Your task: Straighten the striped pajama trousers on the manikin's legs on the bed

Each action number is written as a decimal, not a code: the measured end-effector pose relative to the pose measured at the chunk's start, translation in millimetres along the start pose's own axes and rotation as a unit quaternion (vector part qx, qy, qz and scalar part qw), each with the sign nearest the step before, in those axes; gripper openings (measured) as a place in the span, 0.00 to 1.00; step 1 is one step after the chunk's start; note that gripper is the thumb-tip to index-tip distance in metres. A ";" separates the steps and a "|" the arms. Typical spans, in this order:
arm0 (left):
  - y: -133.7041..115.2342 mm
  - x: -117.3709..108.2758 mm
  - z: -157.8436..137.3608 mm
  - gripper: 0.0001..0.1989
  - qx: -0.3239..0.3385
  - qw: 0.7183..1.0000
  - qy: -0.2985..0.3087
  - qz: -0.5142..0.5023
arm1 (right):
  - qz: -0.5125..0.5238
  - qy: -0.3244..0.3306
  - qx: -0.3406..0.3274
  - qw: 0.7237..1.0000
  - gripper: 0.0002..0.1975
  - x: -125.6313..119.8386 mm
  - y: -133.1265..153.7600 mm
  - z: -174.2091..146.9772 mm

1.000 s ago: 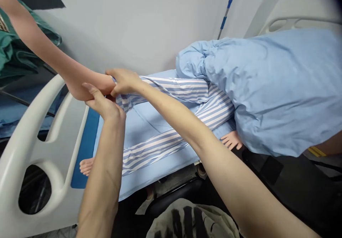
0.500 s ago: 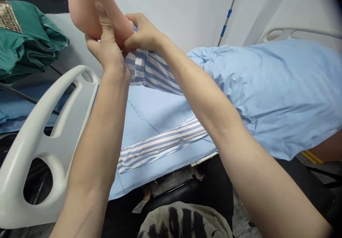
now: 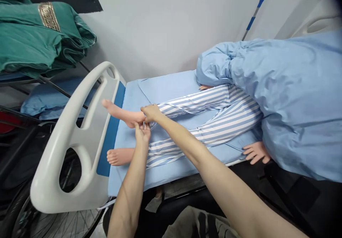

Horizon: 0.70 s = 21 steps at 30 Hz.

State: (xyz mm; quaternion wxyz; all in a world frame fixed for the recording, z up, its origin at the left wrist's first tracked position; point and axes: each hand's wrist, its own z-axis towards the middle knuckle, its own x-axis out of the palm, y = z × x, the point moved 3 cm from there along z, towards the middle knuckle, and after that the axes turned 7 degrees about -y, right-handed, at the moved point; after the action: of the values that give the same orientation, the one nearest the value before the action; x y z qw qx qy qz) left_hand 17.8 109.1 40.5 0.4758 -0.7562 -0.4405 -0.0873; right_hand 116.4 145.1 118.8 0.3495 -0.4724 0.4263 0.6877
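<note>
Bed: pale blue sheet [image 3: 171, 85] over the mattress; the head end is mostly out of frame.
Blue quilt [image 3: 296, 99]: bunched over the dummy's upper body, hiding it, and cut off by the right edge.
Footboard [image 3: 50, 184]: white, whole in view, at the foot end.
Green cloth bundle [image 3: 26, 38]: folded on a rack, cut off at the left.
Striped trousers [image 3: 235, 124]: on both legs; the waist goes under the quilt, and the person's forearms cover parts of the legs.
Spoked wheel [image 3: 68, 223]: partly behind the footboard, dim.
Held foot [image 3: 117, 111]: bare, toes up, over the bed's foot end.
Other foot [image 3: 120, 157]: lying on the sheet, its ankle partly behind the left forearm.
Right hand [image 3: 151, 112]: curled over the held ankle beside the hem, far fingers hidden.
Left hand [image 3: 143, 134]: cupped beneath the heel; cannot tell how tightly it closes.
Dummy's hand [image 3: 257, 152]: fingers spread, wrist under the quilt.
</note>
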 end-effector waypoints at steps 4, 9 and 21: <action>22.6 -28.3 27.3 0.20 -0.044 0.998 -0.040 -0.019 | -0.031 0.054 0.010 0.998 0.24 59.1 -7.3 7.3; 38.1 -40.9 52.8 0.20 -0.095 0.993 -0.075 0.018 | -0.066 0.077 0.028 0.994 0.20 110.7 -15.6 12.0; 43.2 -47.7 54.8 0.08 -0.114 0.990 -0.078 0.007 | -0.070 0.041 0.016 0.997 0.16 127.0 -16.0 5.4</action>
State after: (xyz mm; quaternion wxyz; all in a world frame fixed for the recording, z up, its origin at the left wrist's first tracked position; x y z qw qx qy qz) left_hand 6.0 118.1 -42.7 0.3513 -0.8130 -0.4584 -0.0740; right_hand 89.3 166.2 -4.6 0.3868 -0.5232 0.4168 0.6347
